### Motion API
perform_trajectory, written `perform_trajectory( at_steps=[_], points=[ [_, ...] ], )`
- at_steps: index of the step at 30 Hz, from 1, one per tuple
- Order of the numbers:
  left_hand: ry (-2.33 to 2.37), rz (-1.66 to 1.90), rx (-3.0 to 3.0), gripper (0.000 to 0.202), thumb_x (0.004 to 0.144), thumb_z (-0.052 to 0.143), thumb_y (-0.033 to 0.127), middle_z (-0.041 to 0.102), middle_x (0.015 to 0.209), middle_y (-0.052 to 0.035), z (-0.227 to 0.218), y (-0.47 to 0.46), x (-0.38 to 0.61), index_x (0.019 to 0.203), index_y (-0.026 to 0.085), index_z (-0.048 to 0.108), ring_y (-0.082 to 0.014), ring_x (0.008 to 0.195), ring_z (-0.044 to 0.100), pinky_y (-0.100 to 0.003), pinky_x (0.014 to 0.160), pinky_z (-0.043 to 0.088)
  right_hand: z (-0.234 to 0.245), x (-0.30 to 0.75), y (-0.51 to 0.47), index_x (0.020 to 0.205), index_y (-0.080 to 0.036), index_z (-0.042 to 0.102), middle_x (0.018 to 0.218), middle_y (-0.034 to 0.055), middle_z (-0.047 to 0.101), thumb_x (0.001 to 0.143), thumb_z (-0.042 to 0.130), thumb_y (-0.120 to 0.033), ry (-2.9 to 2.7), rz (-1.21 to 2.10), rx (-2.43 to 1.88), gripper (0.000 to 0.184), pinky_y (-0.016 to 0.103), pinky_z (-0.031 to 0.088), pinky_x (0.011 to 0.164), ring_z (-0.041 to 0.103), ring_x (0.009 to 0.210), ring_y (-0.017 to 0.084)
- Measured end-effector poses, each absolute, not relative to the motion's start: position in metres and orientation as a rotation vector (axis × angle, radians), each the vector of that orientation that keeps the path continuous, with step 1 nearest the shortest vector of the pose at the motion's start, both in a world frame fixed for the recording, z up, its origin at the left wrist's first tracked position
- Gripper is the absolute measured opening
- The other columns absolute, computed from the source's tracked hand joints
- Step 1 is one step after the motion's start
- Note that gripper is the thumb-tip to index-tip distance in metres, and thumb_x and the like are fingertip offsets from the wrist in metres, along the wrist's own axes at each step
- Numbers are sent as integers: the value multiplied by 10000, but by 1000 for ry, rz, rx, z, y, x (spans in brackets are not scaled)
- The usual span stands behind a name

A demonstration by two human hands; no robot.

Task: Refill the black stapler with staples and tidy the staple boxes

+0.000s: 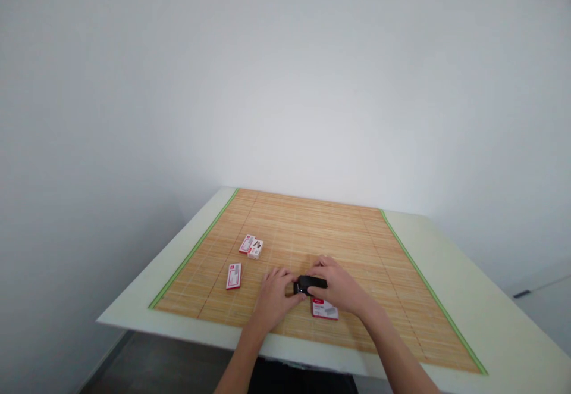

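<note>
A small black stapler [307,285] sits low over the bamboo mat [312,227], held between both hands. My right hand [341,288] curls over its right end, fingers closed on it. My left hand [275,296] grips its left end with bent fingers. Just under my right hand lies a small red-and-white staple box [325,309], partly covered by the hand.
Another red-and-white box [234,275] lies flat to the left of my hands. Two more small boxes [251,246] sit together farther back left. The mat has green edging and rests on a white table [513,299] against a white wall.
</note>
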State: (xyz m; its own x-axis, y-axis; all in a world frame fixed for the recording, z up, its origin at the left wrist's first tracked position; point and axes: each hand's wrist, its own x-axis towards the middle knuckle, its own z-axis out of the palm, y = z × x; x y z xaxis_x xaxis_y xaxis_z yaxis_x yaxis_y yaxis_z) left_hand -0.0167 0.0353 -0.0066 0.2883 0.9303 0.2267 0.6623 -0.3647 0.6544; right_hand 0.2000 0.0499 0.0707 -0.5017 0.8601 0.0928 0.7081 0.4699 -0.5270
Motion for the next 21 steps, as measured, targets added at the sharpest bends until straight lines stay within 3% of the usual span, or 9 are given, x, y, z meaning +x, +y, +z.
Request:
perform_trajectory(
  at_steps=[4,7,10,14,18,21],
  points=[
    [1440,909,2088,355,935,643,388,642,1231,-37,-5,35,-18,1282,315,619,-255,1166,560,-392,1000,395,58,241,46,1092,-263,757,977,48,710,910,615,-353,-2204,692,-1446,247,327,463,819,620,912,218],
    [1434,894,2104,323,964,579,375,648,1211,-45,1,31,-15,1278,311,620,-260,1151,563,-409,1008,398,32,267,35,1198,-232,717,931,56,707,887,628,-462,-1898,614,-1656,398,336,467,736,610,801,219],
    [1314,819,2168,404,891,673,410,655,1174,-38,10,19,-2,1283,328,618,-275,1115,561,-422,1006,400,5,277,18,1225,-201,701,870,50,704,887,610,-575,-1594,657,-1712,512,331,452,667,597,719,215],
    [1143,709,2283,618,795,754,408,631,1221,-55,17,0,28,1380,366,558,-315,1149,530,-443,1002,395,-7,270,1,1079,-188,753,785,41,693,871,607,-660,-1416,701,-1688,536,330,429,650,591,700,225],
    [1309,653,2287,535,839,658,292,622,1164,-75,10,-4,39,1362,371,580,-320,1129,538,-448,960,398,1,263,-5,1046,-187,765,740,38,685,864,599,-686,-1417,731,-1707,556,328,417,632,584,678,225],
    [1574,710,2134,457,848,655,343,633,1169,-93,1,2,24,1303,332,608,-334,1140,552,-469,983,388,6,262,-9,1116,-188,751,756,38,692,888,571,-676,-1455,785,-1702,568,324,424,628,592,673,218]
  ],
)
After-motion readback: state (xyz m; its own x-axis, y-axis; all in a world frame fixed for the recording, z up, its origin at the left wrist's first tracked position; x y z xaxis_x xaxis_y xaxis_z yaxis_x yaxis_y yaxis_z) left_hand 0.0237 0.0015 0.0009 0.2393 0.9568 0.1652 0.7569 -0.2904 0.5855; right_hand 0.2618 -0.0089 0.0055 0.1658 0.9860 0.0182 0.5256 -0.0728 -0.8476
